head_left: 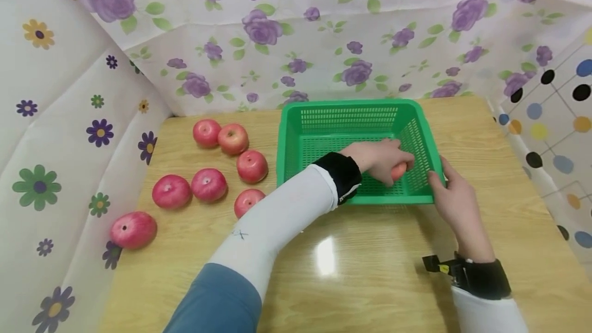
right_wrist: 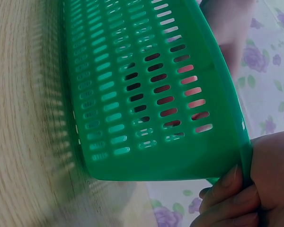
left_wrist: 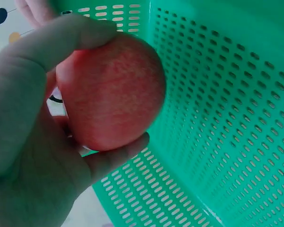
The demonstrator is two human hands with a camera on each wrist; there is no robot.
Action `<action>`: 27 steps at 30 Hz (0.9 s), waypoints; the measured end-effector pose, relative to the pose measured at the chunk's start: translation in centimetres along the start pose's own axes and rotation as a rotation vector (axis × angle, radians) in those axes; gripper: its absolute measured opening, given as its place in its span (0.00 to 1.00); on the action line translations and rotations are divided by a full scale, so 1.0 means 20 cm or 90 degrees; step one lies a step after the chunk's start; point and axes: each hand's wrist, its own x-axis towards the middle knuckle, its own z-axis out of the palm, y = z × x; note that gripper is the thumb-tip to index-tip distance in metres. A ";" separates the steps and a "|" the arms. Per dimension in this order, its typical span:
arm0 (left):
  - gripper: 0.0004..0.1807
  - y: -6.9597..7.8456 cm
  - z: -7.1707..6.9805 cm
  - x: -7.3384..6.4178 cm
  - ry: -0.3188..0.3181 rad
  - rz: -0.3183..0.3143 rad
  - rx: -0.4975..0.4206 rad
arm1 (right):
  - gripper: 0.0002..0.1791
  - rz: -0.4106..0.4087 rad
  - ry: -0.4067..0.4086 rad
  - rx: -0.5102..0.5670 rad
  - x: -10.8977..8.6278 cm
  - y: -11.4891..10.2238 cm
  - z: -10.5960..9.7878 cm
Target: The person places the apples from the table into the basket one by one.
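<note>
A red apple [left_wrist: 114, 92] is gripped in my left hand [head_left: 381, 161], thumb on one side and fingers on the other. That hand reaches inside the green plastic basket [head_left: 358, 200], near its right end wall. In the head view only a small part of the apple [head_left: 399, 170] shows past the fingers. My right hand [head_left: 455, 197] pinches the basket's rim at the near right corner, thumb inside and fingers outside. Through the slots in the right wrist view, reddish patches show behind the basket wall [right_wrist: 146, 163].
Several red apples lie on the wooden table [head_left: 296, 281] left of the basket, among them a front-left apple [head_left: 133, 230] and a far apple [head_left: 206, 133]. One apple [head_left: 248, 201] is partly hidden by my left sleeve. Flowered sheets [head_left: 277, 40] hang behind and beside the table.
</note>
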 end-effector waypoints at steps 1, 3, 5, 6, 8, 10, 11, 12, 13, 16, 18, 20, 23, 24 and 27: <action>0.29 0.00 0.00 0.01 -0.006 -0.004 0.002 | 0.36 0.000 0.000 0.000 0.00 0.00 0.00; 0.29 0.01 0.00 0.02 -0.020 -0.011 0.005 | 0.36 0.001 0.000 0.001 0.00 0.00 0.00; 0.30 0.01 0.00 0.02 -0.035 -0.012 0.005 | 0.36 0.002 0.002 0.001 -0.01 0.00 0.00; 0.30 0.02 0.00 0.03 -0.043 -0.010 0.007 | 0.36 0.003 0.004 0.002 -0.01 0.00 0.00; 0.30 0.01 0.01 0.03 -0.056 -0.001 0.006 | 0.36 0.003 0.006 0.003 -0.01 0.00 0.00; 0.29 0.01 0.01 0.04 -0.065 0.013 0.005 | 0.36 0.001 0.007 0.003 -0.02 0.00 0.00; 0.29 0.00 0.02 0.04 -0.067 0.019 0.005 | 0.36 -0.001 0.007 0.002 -0.02 0.00 0.00; 0.29 0.00 0.02 0.04 -0.070 0.021 0.002 | 0.36 -0.002 0.007 0.001 -0.01 0.00 0.01; 0.29 0.00 0.03 0.05 -0.072 0.022 -0.002 | 0.36 -0.004 0.007 0.000 -0.01 0.00 0.01; 0.32 0.00 0.03 0.06 -0.072 0.006 -0.014 | 0.36 -0.006 0.008 -0.002 -0.01 0.00 0.01; 0.32 0.01 0.04 0.07 -0.073 -0.007 -0.023 | 0.36 -0.004 0.009 -0.002 -0.01 0.00 0.01; 0.32 0.02 0.03 0.08 -0.076 -0.013 -0.026 | 0.36 0.000 0.011 0.000 -0.01 0.00 0.00; 0.30 0.03 0.03 0.08 -0.082 -0.015 -0.028 | 0.36 0.001 0.011 0.002 0.00 0.00 0.00; 0.30 0.03 0.03 0.08 -0.085 -0.014 -0.027 | 0.37 0.002 0.011 0.002 0.00 0.00 0.00; 0.29 0.04 0.02 0.10 -0.093 -0.010 -0.024 | 0.37 0.000 0.010 0.002 0.00 0.00 0.00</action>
